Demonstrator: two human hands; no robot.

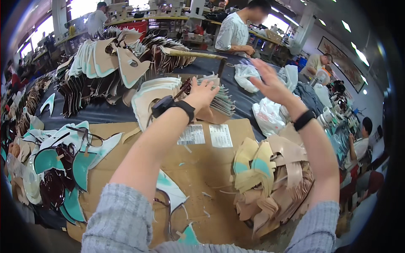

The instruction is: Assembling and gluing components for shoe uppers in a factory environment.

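Fingers spread, my left hand (201, 96) rests on or just above a stack of shoe-upper pieces at the far edge of the cardboard. On its left the stack shows beige pieces (145, 96) with pale teal edges. To its right, thin grey-green edges (223, 100) fan out. My right hand (270, 81) is raised above the dark table, near the white plastic bags (266, 116). Its fingers are stretched out, slightly blurred, and nothing shows in them. A white-and-teal upper with dark straps (171, 189) lies on the cardboard between my forearms.
The cardboard sheet (114, 145) covers the near table. Glossy dark-red and teal uppers (63, 162) pile up at left; beige leather pieces (270, 198) lie at right. Larger stacks (101, 59) stand far left beside a wooden bar (194, 54). A person (236, 33) stands across the table.
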